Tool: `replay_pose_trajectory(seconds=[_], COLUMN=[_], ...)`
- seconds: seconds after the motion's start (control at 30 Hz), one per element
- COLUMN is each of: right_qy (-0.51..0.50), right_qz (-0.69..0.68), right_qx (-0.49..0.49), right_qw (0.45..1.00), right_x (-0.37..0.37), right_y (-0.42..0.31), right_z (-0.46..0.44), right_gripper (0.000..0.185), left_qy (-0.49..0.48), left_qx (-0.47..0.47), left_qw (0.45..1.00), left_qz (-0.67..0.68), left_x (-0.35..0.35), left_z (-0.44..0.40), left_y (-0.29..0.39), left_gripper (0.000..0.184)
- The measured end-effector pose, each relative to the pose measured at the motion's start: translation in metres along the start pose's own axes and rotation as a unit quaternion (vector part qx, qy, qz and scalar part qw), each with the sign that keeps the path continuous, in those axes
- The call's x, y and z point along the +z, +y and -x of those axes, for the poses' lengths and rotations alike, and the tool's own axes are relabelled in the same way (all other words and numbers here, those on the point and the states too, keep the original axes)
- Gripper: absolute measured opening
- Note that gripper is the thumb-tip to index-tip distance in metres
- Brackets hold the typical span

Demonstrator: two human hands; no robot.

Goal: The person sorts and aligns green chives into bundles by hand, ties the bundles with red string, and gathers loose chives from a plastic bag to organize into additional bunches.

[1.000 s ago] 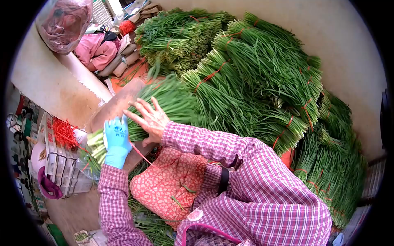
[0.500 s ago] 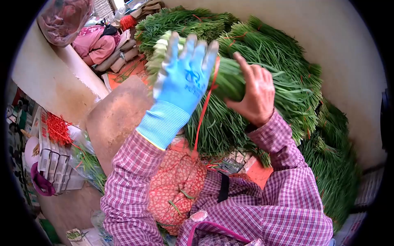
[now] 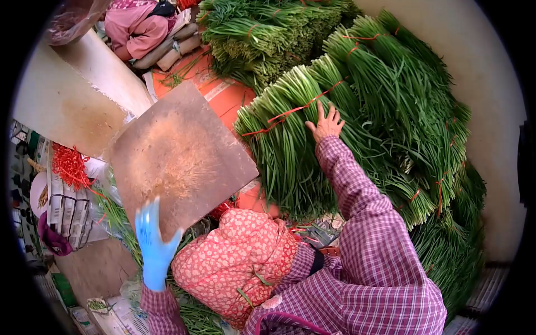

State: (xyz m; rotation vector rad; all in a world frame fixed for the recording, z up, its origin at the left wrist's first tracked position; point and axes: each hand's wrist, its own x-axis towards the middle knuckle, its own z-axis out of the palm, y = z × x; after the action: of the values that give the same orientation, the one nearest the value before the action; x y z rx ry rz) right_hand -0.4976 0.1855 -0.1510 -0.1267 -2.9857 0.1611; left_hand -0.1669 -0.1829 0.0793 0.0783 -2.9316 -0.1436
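Observation:
My left hand [image 3: 154, 241], in a blue glove, is open over the near edge of a square brown board [image 3: 173, 145], with nothing in it. My bare right hand [image 3: 326, 121] lies open, fingers spread, on a bundle of green garlic chives [image 3: 296, 97] tied with red string [image 3: 298, 109]. The pale cut ends of that bundle face the upper left and its leaves hang toward me. It rests against the large pile of tied chive bundles [image 3: 399, 84] on the right.
Another chive stack [image 3: 262, 39] stands at the back beside an orange surface [image 3: 223, 106]. A person in a pink sleeve [image 3: 142, 33] is at upper left. Red strings [image 3: 70, 170] hang by a white crate [image 3: 70, 209] at left; loose chives [image 3: 204, 315] lie below me.
The chive bundle held up between both hands is now on the pile. My left hand has let go and moved down left to the board; my right hand stays on the bundle.

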Motion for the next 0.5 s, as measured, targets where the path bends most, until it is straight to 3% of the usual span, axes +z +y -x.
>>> replay_pose_trajectory(seconds=[0.1,0.17,0.23,0.3,0.33,0.37,0.43,0.5], right_qy=[-0.080,-0.040,0.045,0.054,0.001,0.053,0.087,0.101], right_qz=[0.079,0.087,0.001,-0.061,-0.052,-0.022,-0.008,-0.023], right_qx=[-0.019,-0.058,-0.093,-0.065,-0.055,-0.067,-0.057,-0.066], right_qw=[0.993,0.994,0.995,0.994,0.997,0.996,0.995,0.992], right_x=[-0.044,-0.063,-0.063,-0.040,-0.026,-0.001,0.021,0.017], right_y=[-0.003,-0.003,-0.004,-0.015,-0.025,-0.031,-0.035,-0.034], right_z=[-0.004,-0.016,-0.036,-0.054,-0.056,-0.050,-0.052,-0.055], right_gripper=[0.093,0.089,0.083,0.080,0.080,0.080,0.079,0.077], left_qy=[-0.050,-0.055,-0.067,-0.007,0.015,0.009,-0.029,-0.022], left_qx=[-0.054,-0.079,-0.111,-0.187,-0.189,-0.196,-0.103,-0.084], left_qw=[0.996,0.993,0.987,0.966,0.952,0.952,0.994,0.996], left_qz=[0.043,0.070,0.098,0.178,0.239,0.235,0.027,0.031], left_x=[0.004,0.003,-0.001,-0.003,0.000,0.004,0.014,0.016], left_z=[0.048,0.069,0.084,0.089,0.089,0.092,0.100,0.102], left_y=[-0.003,-0.001,0.010,0.027,0.034,0.038,0.043,0.041], left_gripper=[0.078,0.077,0.076,0.075,0.073,0.073,0.069,0.065])
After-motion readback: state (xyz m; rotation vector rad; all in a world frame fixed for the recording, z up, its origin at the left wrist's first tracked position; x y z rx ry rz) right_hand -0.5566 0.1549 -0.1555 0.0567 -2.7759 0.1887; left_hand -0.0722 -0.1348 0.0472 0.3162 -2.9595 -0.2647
